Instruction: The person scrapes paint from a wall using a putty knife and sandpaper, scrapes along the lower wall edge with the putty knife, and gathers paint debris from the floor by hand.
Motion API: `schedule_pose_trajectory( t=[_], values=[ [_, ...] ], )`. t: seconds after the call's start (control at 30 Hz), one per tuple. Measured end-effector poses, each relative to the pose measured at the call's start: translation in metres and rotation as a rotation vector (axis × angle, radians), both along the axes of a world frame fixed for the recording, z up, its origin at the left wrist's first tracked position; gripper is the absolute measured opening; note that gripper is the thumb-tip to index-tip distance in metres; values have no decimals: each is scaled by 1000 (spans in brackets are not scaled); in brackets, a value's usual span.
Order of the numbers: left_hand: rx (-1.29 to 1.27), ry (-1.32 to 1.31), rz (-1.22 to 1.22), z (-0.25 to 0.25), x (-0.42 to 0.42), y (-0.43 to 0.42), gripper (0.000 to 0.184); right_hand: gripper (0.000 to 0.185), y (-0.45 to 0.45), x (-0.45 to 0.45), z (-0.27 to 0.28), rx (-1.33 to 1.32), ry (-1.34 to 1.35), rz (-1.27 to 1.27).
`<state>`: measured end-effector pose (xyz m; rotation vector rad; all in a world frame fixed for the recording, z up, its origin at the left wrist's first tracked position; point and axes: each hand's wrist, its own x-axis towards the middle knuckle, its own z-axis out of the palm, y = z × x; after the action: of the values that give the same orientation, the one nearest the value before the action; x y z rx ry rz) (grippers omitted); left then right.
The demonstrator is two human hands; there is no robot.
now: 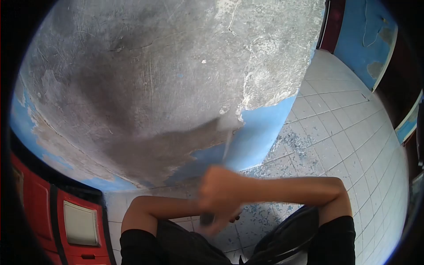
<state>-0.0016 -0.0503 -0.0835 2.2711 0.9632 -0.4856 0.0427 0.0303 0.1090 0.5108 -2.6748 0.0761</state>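
Observation:
My right hand (221,190), smeared by motion, is closed around a scraper. Its thin blade (228,145) is a blurred streak pointing up to the wall, and a dark handle end (206,219) shows below the fist. I cannot tell whether the blade touches the wall. My left forearm (174,206) runs in behind the right hand, which hides most of the left hand; only some fingertips (235,218) seem to show. In front of me, the wall (168,75) is mostly bare grey plaster, with blue paint (260,132) left along its lower right part.
Paint flakes (300,145) lie scattered over the tiled floor (349,128), also between my knees. A red cabinet (84,221) with a pale panel stands at lower left. Beyond the wall's right edge are another blue wall (360,39) and a dark doorway (391,84).

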Motion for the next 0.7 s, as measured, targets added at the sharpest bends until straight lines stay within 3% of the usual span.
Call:
schedule_pose_trajectory(
  t=[0.1,0.13,0.17,0.23,0.33,0.43,0.5,0.53,0.57,0.6,0.63,0.7],
  values=[
    [71,-201,-4,-13,-14,-7,24,43,13,-10,8,37,-64,-36],
    [-90,0,37,-1,1,-3,18,40,33,-3,23,-192,-170,-245],
    [-243,202,78,6,9,2,15,40,24,-2,20,-190,-166,-246],
    [-129,87,18,-10,9,2,12,43,-1,-1,9,26,-186,-84],
    [-99,70,-142,-17,7,3,22,40,5,-4,18,-21,-205,-83],
    [-222,221,59,-2,9,5,10,39,-8,-7,12,-56,-167,-68],
    [-185,253,-163,18,12,17,23,47,-21,-7,2,-49,-43,92],
    [-178,250,-158,-8,4,13,23,47,-17,-8,2,-42,-47,97],
    [-79,-89,-18,-58,-11,-2,13,46,-13,-9,3,19,-100,67],
    [18,-421,120,-63,-18,-11,17,45,-11,-10,3,75,-147,34],
    [7,-419,119,-69,-19,-17,17,45,-11,-11,2,64,-145,31],
    [59,-96,20,-18,-9,-10,25,45,-6,-13,3,-27,-101,-37]
  ],
)
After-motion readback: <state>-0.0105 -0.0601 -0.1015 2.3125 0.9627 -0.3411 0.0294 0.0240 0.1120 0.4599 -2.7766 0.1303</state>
